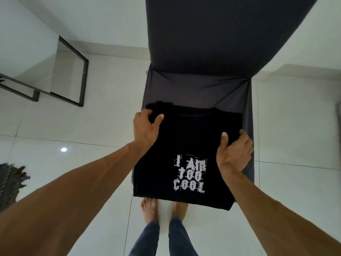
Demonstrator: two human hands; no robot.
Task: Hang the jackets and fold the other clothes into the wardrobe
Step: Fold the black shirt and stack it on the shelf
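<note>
Grips far-left corner of one shirt (184, 137) with left hand (145, 128), right edge with right hand (234, 152). Lies flat on one chair (199, 85).

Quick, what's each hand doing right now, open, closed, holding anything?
Left hand: grips the top left corner of the black T-shirt.
Right hand: grips the shirt's right edge, thumb on top.
</note>
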